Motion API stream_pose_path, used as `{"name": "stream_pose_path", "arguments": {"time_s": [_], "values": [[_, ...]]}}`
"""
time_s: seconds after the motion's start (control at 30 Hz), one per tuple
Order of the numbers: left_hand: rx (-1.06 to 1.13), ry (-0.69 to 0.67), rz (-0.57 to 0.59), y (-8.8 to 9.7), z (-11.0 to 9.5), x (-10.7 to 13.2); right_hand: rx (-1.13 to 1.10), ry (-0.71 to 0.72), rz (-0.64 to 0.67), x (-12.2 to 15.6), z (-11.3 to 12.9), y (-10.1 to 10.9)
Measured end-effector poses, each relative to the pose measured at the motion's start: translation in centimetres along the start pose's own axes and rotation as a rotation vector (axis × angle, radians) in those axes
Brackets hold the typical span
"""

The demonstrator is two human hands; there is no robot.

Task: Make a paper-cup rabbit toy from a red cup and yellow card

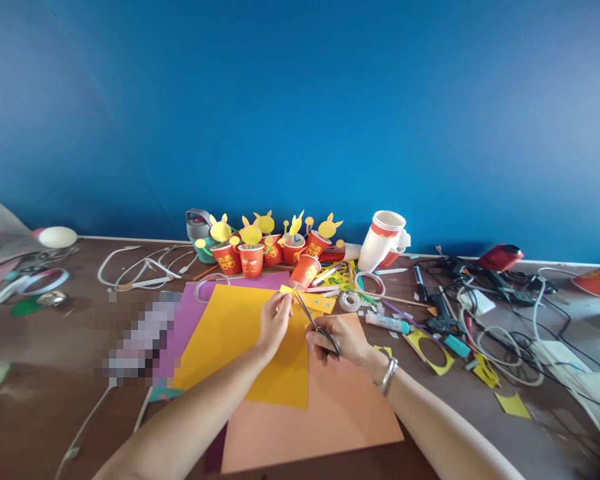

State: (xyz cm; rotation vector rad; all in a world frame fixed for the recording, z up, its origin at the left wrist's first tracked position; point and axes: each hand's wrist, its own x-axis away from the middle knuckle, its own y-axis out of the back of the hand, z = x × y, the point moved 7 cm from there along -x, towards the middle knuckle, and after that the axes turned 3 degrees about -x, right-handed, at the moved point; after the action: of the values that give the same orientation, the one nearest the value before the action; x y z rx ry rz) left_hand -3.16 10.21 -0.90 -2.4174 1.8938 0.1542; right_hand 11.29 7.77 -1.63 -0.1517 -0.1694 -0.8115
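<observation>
Over yellow paper, the left hand pinches a yellow scrap; the right hand grips scissors, blades seemingly against it.

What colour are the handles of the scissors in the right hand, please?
Black handles, best seen in the head view.

One left hand, one right hand, one pair of scissors, one yellow paper strip, six red cups in the cluster, five yellow rabbit heads, at least three large paper sheets, one tape roll, one bottle, one glue gun and one bracelet.
</observation>
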Motion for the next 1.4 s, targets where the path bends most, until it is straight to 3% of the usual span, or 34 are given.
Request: {"name": "stream_pose_path", "arguments": {"time_s": [0.1,0.27,0.4,0.63,0.93,1.4], "values": [[0.009,0.025,0.075,-0.6,0.2,0.2,0.037,-0.025,0.028,0.2,0.6,0.7],[0.120,0.082,0.033,-0.6,0.4,0.2,0.130,-0.078,0.098,1.1,1.5,2.3],[0.114,0.080,0.110,-1.2,0.3,0.4,0.160,-0.056,0.104,1.2,1.6,2.8],[0.083,0.126,0.278,-2.8,-0.5,1.4,0.125,-0.017,0.090,0.7,1.3,2.2],[0.134,0.169,0.305,-3.2,-0.9,1.8,0.031,0.122,0.018,-0.3,0.8,1.3],[0.138,0.165,0.341,-3.3,-0.6,1.5,0.054,0.120,-0.068,-0.4,0.6,1.6]]}}
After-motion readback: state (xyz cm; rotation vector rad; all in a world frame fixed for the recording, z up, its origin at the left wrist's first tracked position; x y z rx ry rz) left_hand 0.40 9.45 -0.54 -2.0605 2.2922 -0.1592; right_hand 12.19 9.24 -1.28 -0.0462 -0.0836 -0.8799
